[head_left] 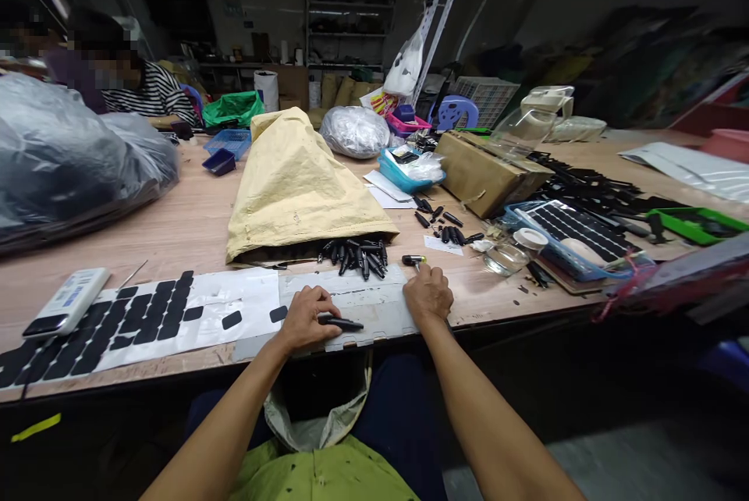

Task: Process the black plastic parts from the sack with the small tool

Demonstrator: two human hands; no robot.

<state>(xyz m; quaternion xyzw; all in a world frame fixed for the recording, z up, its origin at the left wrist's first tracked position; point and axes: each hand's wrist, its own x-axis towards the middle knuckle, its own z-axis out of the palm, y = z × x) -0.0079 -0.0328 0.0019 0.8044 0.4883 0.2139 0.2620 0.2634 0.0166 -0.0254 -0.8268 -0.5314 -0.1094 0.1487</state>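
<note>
My left hand is closed on a dark, tapered, pen-shaped piece, which lies low over a grey board at the table's front edge. On the right of the board, my right hand is wrapped round the shaft of what looks like a small hammer; its black and yellow head sticks out above the fingers. Just beyond the board, a heap of similar black pieces spills from the mouth of a yellow sack. Exactly what the pieces are, I cannot tell.
Black rounded patches lie on a white sheet at left, beside a white boxy device. A cardboard box, a clear jar and a blue tray stand right. Large plastic bags and another person are far left.
</note>
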